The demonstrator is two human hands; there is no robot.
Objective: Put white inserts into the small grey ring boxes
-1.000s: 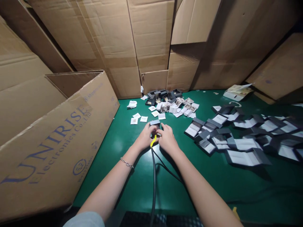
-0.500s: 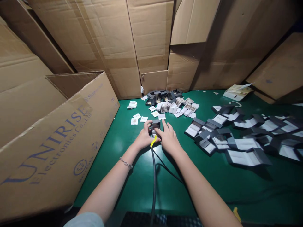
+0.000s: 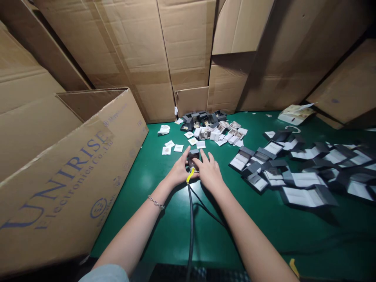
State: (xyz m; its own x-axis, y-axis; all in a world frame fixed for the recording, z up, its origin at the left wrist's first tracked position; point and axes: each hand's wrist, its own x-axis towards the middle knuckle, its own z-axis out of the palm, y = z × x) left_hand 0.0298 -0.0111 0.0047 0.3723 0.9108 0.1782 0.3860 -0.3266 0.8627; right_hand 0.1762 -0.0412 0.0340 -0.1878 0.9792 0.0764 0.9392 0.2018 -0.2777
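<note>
A large carton point(image 3: 73, 172) stands far left, open-topped, its contents hidden. The left hand point(image 3: 177, 172) grips a small dark box point(image 3: 194, 154), lidless side facing the person, mid-table point(image 3: 164, 231). The right hand point(image 3: 209, 172) spreads its fingers, thumb at the opening; whether it grips, I cannot tell. Behind lie heaped dark boxes point(image 3: 192, 123) and pale inserts point(image 3: 216, 136). Rightward, opened boxes point(image 3: 305, 194) show white linings.

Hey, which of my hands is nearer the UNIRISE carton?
Left. Your left hand is right of the UNIRISE carton, on the left of the small dark box; your right hand is farther off, at the box's right.
</note>
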